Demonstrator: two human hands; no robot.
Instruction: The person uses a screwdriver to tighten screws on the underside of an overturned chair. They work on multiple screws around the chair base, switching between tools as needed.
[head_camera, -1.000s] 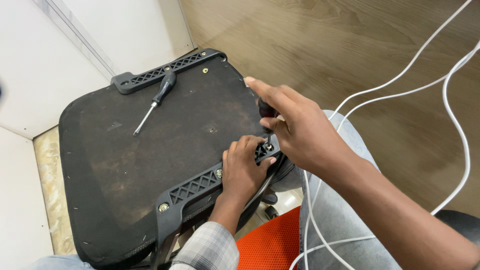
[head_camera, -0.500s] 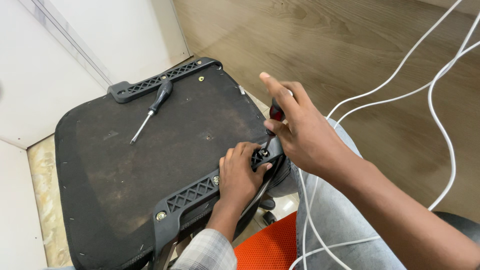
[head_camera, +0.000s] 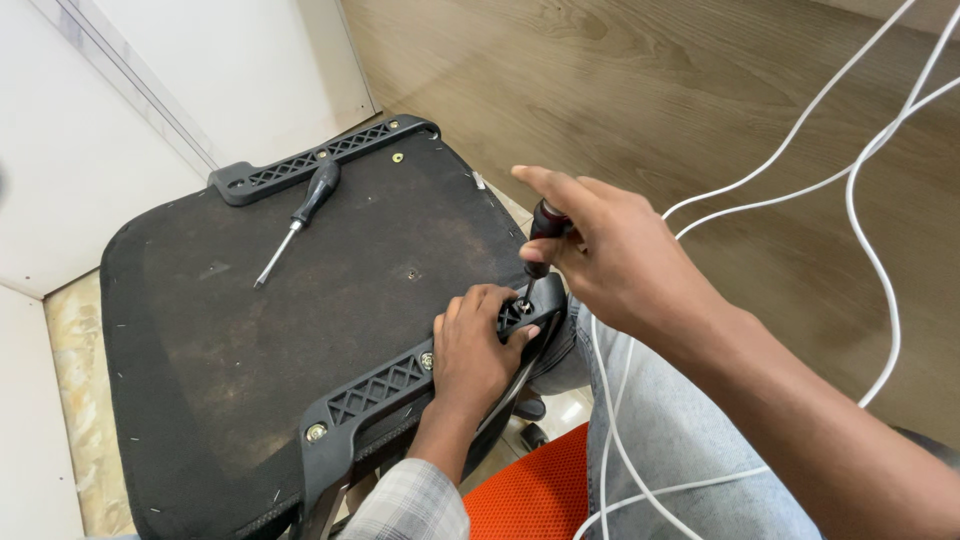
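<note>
- Up top on the head view, our right hand (head_camera: 610, 255) grips a dark-handled screwdriver (head_camera: 545, 225), tip on a screw (head_camera: 523, 306) in the black bracket (head_camera: 400, 385).
- Our left hand (head_camera: 475, 350) clasps that bracket just beside the screw, atop the upturned seat base (head_camera: 250, 340).

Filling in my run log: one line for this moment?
right hand: turning screwdriver on bracket screw | left hand: gripping black bracket | spare screwdriver: on seat underside

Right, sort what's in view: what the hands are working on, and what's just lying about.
In use:
right hand
dark-handled screwdriver
left hand
near black plastic bracket
upturned black seat base

Lying about:
spare black screwdriver
white cables
far bracket
</note>
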